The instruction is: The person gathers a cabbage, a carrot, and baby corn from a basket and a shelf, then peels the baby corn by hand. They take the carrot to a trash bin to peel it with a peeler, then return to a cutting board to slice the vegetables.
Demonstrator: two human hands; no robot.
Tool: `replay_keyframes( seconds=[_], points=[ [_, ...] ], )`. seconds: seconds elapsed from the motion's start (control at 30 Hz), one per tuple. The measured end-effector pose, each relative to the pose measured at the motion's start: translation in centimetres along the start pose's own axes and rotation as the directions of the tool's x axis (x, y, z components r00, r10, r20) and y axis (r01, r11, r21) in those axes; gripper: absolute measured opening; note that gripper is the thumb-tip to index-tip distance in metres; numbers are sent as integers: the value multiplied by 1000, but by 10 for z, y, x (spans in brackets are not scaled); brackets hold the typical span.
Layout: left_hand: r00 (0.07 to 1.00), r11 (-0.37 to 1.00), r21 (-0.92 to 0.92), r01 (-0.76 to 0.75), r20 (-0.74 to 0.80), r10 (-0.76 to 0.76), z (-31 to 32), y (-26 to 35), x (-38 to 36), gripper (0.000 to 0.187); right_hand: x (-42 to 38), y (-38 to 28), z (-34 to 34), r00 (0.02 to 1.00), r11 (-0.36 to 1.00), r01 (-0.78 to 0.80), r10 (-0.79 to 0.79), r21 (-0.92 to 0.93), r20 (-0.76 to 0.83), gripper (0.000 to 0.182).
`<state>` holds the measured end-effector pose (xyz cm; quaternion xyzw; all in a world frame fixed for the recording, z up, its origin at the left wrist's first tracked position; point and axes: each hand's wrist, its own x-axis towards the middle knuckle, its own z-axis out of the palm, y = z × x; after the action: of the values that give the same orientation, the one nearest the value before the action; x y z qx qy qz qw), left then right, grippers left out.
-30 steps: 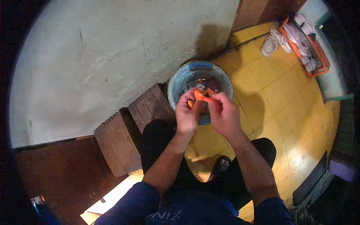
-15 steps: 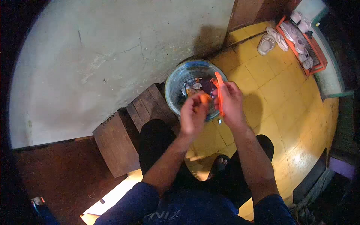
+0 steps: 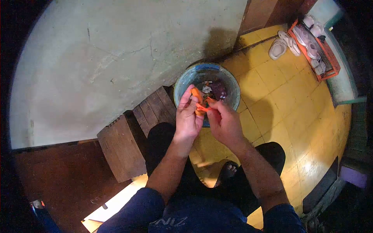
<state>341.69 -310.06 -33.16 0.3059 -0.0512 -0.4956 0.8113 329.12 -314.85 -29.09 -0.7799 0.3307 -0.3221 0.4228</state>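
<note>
Over the bin, my left hand (image 3: 187, 117) is closed around an orange carrot (image 3: 197, 94), which points up and away from me. My right hand (image 3: 225, 122) is closed on a bright orange peeler (image 3: 203, 108), its head lying against or very near the carrot. Fingers cover much of both, so exact contact is hard to make out. Below them stands a round bin (image 3: 234, 83) with a bluish rim, holding white scraps (image 3: 207, 89) and something dark purple (image 3: 220, 88).
A wooden stool or step (image 3: 122, 145) stands at the left by the grey wall (image 3: 112, 58). Pale clogs (image 3: 278, 49) lie on the yellow tiled floor (image 3: 289, 97) beside an orange shoe rack (image 3: 330, 64). My knees flank the space under my hands.
My right hand has swung the peeler from upright, beside the carrot, down to the left across it. My left hand has shifted slightly left and turned, showing its palm more.
</note>
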Motion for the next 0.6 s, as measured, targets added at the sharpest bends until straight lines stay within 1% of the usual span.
replay_keyframes(
  seconds=[0.03, 0.1, 0.17, 0.23, 0.27, 0.33, 0.37, 0.4, 0.43, 0.47, 0.5, 0.53, 0.57, 0.6],
  points=[
    [1000, 1000, 5, -13, 16, 13, -1, -2, -1, 41, 0, 0, 1, 1000, 1000, -2, 2, -1, -3, 18],
    [1000, 1000, 27, 5, -2, -4, 1, -5, -4, 42, -1, 1, 4, 1000, 996, 5, -7, -88, -13, 18],
    [1000, 999, 48, 19, -25, -17, 6, -5, -7, 42, -1, 3, 9, 999, 998, -18, 16, -59, -33, 17],
    [1000, 988, 153, -21, -1, 21, 10, -6, -9, 41, -2, 4, 10, 998, 999, -43, 42, -29, -51, 17],
    [1000, 988, 153, -19, -1, 19, 9, -7, -9, 41, -1, 5, 11, 998, 998, -51, 49, -33, -48, 16],
    [1000, 955, 297, -19, -8, 23, 6, -10, -9, 39, 3, 7, 12, 997, 998, -58, 56, -37, -45, 16],
    [1000, 955, 297, -20, -8, 23, 4, -18, -12, 39, 7, 11, 14, 991, 996, 15, -26, -86, -130, 16],
    [999, 927, 372, -49, 1, 52, 5, -30, -18, 38, 12, 14, 15, 972, 987, 82, -110, -139, -210, 17],
    [997, 893, 444, -75, 12, 78, 5, -38, -22, 37, 16, 17, 13, 972, 987, 79, -107, -141, -210, 17],
    [997, 894, 443, -70, 13, 72, 0, -40, -22, 37, 20, 20, 9, 979, 999, -6, -3, -43, -203, 19],
    [1000, 905, 425, -7, 23, -3, 2, -34, -23, 36, 23, 23, 4, 977, 994, -94, 102, 54, -185, 20],
    [997, 912, 408, 53, 35, -74, 5, -29, -24, 35, 26, 26, 0, 977, 994, -96, 105, 55, -186, 20],
    [999, 927, 373, 36, -7, -36, 12, -31, -21, 36, 28, 28, -5, 925, 901, -324, 366, 288, -104, 20],
    [999, 926, 376, 34, -9, -34, 13, -26, -18, 36, 29, 30, -8, 815, 705, -523, 578, 479, 39, 21]
  ],
)
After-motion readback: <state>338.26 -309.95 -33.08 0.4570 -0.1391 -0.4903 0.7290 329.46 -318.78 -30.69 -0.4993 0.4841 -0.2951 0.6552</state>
